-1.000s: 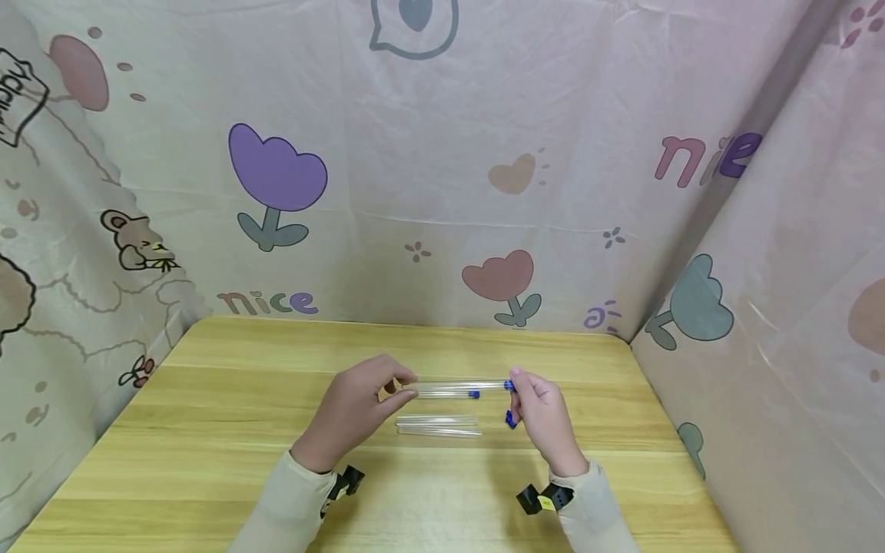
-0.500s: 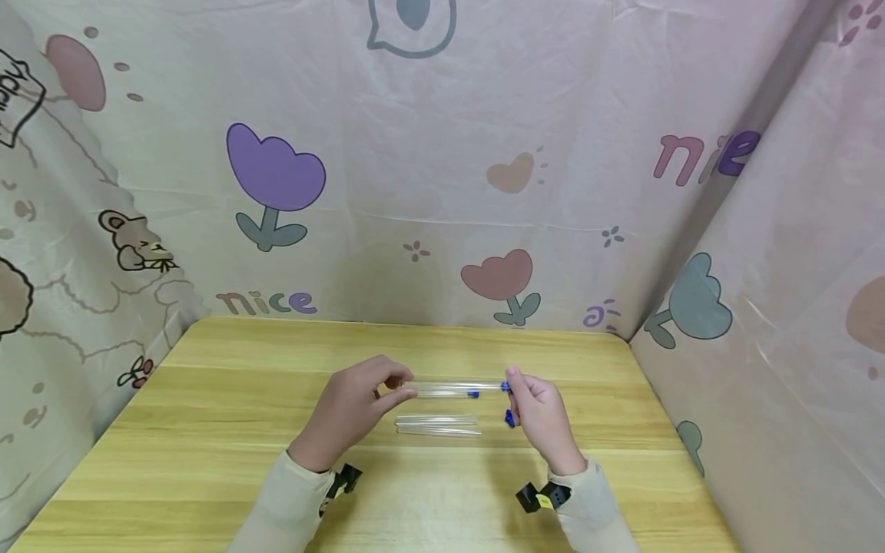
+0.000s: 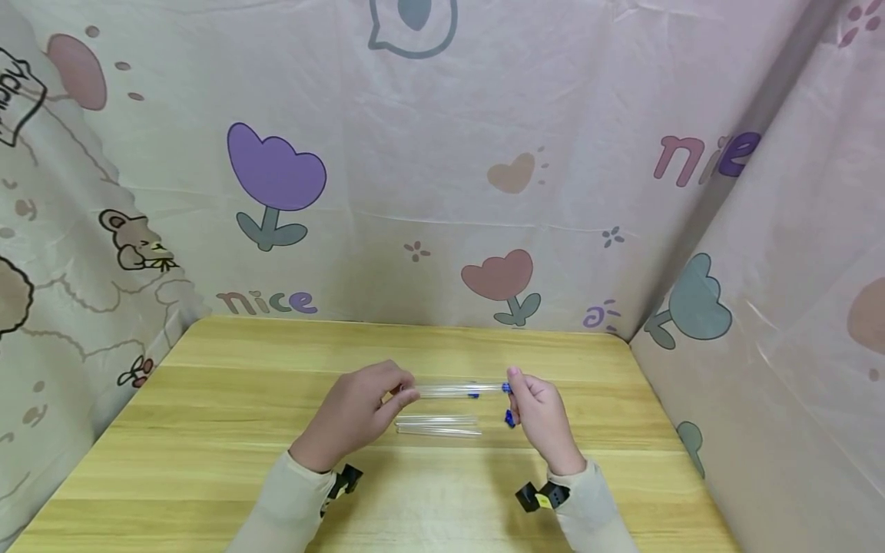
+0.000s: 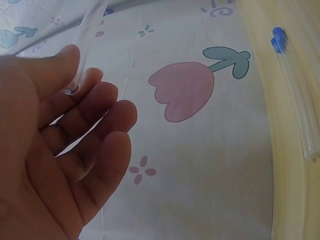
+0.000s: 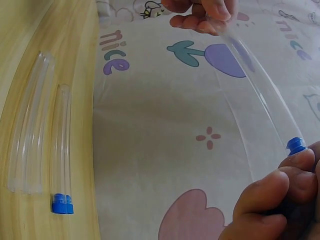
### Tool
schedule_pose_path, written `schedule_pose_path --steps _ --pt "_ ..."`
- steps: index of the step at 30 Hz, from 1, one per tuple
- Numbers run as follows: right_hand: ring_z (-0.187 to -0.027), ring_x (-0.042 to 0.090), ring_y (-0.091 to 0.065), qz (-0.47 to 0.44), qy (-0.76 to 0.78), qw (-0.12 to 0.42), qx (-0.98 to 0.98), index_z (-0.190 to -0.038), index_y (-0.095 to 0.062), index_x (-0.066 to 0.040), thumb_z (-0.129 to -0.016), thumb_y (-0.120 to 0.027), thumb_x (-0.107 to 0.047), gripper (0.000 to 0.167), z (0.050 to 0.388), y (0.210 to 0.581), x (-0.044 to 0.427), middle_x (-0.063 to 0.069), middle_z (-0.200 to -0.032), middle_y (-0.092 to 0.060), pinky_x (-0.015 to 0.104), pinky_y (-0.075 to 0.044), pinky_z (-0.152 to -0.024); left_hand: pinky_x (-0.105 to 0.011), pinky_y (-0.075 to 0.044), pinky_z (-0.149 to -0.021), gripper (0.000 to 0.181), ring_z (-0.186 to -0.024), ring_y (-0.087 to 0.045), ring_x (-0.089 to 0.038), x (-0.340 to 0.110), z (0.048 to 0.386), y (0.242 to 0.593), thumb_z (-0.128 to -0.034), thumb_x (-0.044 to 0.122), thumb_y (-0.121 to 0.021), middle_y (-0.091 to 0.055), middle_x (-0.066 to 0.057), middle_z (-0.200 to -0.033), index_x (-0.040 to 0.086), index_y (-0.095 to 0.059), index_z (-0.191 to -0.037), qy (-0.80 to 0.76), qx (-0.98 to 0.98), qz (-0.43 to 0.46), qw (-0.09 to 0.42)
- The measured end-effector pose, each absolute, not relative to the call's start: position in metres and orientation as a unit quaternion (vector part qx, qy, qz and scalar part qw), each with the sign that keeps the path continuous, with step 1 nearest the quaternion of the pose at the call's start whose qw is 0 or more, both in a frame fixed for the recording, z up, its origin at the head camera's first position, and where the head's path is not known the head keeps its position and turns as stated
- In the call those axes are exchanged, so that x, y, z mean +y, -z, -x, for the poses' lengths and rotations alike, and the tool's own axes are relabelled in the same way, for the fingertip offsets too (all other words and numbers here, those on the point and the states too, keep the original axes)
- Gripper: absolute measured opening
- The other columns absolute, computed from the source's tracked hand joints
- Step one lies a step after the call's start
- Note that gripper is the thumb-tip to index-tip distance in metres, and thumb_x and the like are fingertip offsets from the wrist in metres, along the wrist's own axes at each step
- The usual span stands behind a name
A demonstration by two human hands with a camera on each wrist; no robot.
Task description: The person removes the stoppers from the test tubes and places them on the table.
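Note:
A clear plastic test tube [image 3: 459, 388] is held level above the table between both hands. Its rounded end is pinched by the thumb and index finger of my left hand [image 3: 356, 411], the other fingers loosely bent. At the tube's opposite end, my right hand [image 3: 546, 418] pinches a blue cap [image 5: 296, 145] that sits at the tube's mouth. How far the cap is seated cannot be told. More blue caps [image 3: 510, 418] show just below the right fingers; whether these lie on the table or in the hand is unclear.
Two capped tubes [image 5: 61, 140] lie side by side on the wooden table [image 3: 207, 430], beneath the held one. Several uncapped tubes [image 3: 439, 425] lie nearer the person. A patterned cloth [image 3: 387, 153] hangs around the table's back and sides.
The left hand and its end of the tube have dipped slightly, so the held tube now overlaps the capped tubes in the head view. The right hand shifted slightly left and keeps its pinch.

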State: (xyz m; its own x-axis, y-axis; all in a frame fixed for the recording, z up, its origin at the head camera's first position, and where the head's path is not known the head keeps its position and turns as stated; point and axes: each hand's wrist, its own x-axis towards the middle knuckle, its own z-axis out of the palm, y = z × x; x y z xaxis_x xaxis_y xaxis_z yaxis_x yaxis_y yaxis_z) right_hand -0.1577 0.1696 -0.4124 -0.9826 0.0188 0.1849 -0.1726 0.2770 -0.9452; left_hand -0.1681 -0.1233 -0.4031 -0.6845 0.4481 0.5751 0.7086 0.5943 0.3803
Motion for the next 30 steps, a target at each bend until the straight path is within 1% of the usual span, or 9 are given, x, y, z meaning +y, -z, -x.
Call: schedule_pose_path --steps 3,5,8,12,16,20,25,27,30 --pt "-0.047 0.017 -0.050 -0.057 -0.600 0.078 -0.794 -0.063 -0.048 0.002 -0.110 -0.049 -0.041 0.064 0.1578 0.4114 0.1694 0.008 -0.054 -0.052 0.028 -0.045 -0.053 -0.018 -0.047 -0.060 0.004 -0.069 -0.050 0.001 -0.1233 0.1684 0.4037 -0.0988 0.025 -0.073 -0.063 0.018 -0.088 0.022 -0.072 -0.096 0.307 -0.863 0.339 0.215" --pt "-0.048 0.017 -0.050 -0.066 -0.600 0.078 -0.793 -0.063 -0.048 0.002 -0.110 -0.049 -0.040 0.063 0.1575 0.4106 0.1692 0.005 -0.054 -0.052 0.027 -0.043 -0.053 -0.019 -0.047 -0.061 0.006 -0.069 -0.050 0.001 -0.1235 0.1684 0.4038 -0.1004 0.026 -0.071 -0.063 0.018 -0.089 0.022 -0.072 -0.097 0.305 -0.865 0.337 0.213" --pt "-0.048 0.016 -0.049 -0.081 -0.599 0.081 -0.793 -0.064 -0.047 0.000 -0.111 -0.048 -0.036 0.060 0.1574 0.4103 0.1693 0.003 -0.054 -0.052 0.027 -0.039 -0.051 -0.019 -0.049 -0.063 0.008 -0.070 -0.051 0.002 -0.1241 0.1686 0.4042 -0.1023 0.027 -0.068 -0.064 0.018 -0.090 0.023 -0.073 -0.098 0.301 -0.868 0.334 0.211" --pt "-0.049 0.016 -0.051 -0.098 -0.596 0.091 -0.792 -0.065 -0.047 -0.003 -0.112 -0.047 -0.032 0.056 0.1573 0.4112 0.1695 0.003 -0.055 -0.051 0.029 -0.043 -0.051 -0.020 -0.048 -0.063 0.011 -0.069 -0.050 0.002 -0.1244 0.1680 0.4035 -0.1037 0.027 -0.065 -0.062 0.019 -0.088 0.022 -0.073 -0.097 0.303 -0.869 0.332 0.206" --pt "-0.050 0.015 -0.052 -0.120 -0.594 0.113 -0.788 -0.066 -0.046 -0.005 -0.113 -0.045 -0.027 0.053 0.1567 0.4128 0.1688 0.007 -0.058 -0.051 0.030 -0.048 -0.053 -0.021 -0.048 -0.063 0.016 -0.068 -0.048 0.001 -0.1238 0.1674 0.4024 -0.1058 0.026 -0.062 -0.058 0.019 -0.084 0.021 -0.071 -0.094 0.309 -0.868 0.333 0.201" --pt "-0.053 0.013 -0.050 -0.144 -0.595 0.135 -0.779 -0.069 -0.047 -0.006 -0.113 -0.045 -0.021 0.047 0.1557 0.4133 0.1673 0.014 -0.062 -0.050 0.028 -0.048 -0.051 -0.021 -0.045 -0.062 0.019 -0.067 -0.045 -0.001 -0.1234 0.1670 0.4016 -0.1078 0.024 -0.057 -0.050 0.018 -0.079 0.023 -0.063 -0.089 0.314 -0.867 0.334 0.196" --pt "-0.060 0.012 -0.051 -0.166 -0.586 0.148 -0.780 -0.078 -0.054 -0.006 -0.113 -0.044 -0.016 0.037 0.1560 0.4133 0.1661 0.012 -0.067 -0.051 0.027 -0.048 -0.053 -0.022 -0.042 -0.060 0.023 -0.065 -0.041 -0.002 -0.1240 0.1664 0.4011 -0.1087 0.022 -0.055 -0.042 0.016 -0.075 0.023 -0.055 -0.086 0.322 -0.866 0.331 0.189" --pt "-0.061 0.012 -0.052 -0.174 -0.583 0.150 -0.780 -0.080 -0.054 -0.005 -0.113 -0.043 -0.015 0.036 0.1560 0.4136 0.1663 0.013 -0.069 -0.052 0.027 -0.048 -0.053 -0.022 -0.042 -0.061 0.022 -0.065 -0.042 -0.001 -0.1244 0.1665 0.4013 -0.1087 0.023 -0.055 -0.043 0.016 -0.074 0.022 -0.056 -0.087 0.327 -0.867 0.327 0.187" --pt "-0.061 0.012 -0.053 -0.189 -0.584 0.152 -0.775 -0.082 -0.053 -0.003 -0.113 -0.042 -0.012 0.034 0.1560 0.4142 0.1669 0.017 -0.070 -0.052 0.027 -0.049 -0.052 -0.021 -0.045 -0.062 0.015 -0.067 -0.045 -0.001 -0.1251 0.1668 0.4009 -0.1069 0.026 -0.060 -0.050 0.017 -0.079 0.022 -0.064 -0.093 0.332 -0.867 0.317 0.194"
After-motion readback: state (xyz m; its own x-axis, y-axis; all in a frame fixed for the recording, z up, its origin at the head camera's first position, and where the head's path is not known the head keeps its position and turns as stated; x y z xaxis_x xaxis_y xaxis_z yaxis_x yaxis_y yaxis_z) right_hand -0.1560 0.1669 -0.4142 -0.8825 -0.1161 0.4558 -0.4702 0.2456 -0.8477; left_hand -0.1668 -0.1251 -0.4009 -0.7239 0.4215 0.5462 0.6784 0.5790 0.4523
